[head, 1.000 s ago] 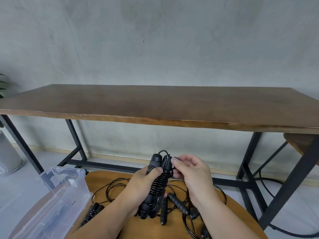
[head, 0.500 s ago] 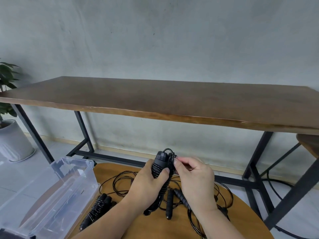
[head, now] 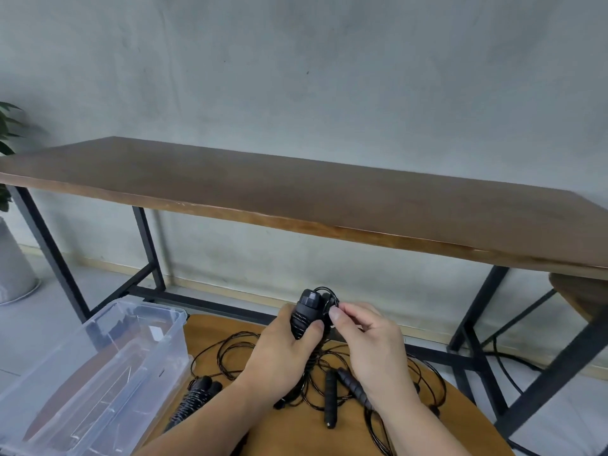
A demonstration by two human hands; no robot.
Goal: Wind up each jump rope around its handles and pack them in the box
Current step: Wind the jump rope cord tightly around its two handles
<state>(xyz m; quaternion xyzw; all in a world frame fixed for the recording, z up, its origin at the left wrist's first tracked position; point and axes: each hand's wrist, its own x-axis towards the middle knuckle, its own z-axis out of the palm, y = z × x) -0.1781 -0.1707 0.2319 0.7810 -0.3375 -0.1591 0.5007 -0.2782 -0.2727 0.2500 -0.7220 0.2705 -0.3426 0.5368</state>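
- Grey concrete wall behind, long wooden bench (head: 329,199) across mid frame, round wooden surface (head: 296,436) at bottom centre.
- Left hand (head: 283,353) grips wound jump rope (head: 304,315), bottom centre, raised over the surface, fingers curled round its handles.
- Right hand (head: 368,340) pinches loose cord end (head: 330,299) at the bundle's top.
- Clear plastic box (head: 98,373) bottom left.
- Second wound rope (head: 194,398) lies just beside the box.
- Unwound ropes (head: 332,390) tangled under the hands.

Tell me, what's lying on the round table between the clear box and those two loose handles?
In the head view, a wound-up jump rope lies between the clear box and loose handles.
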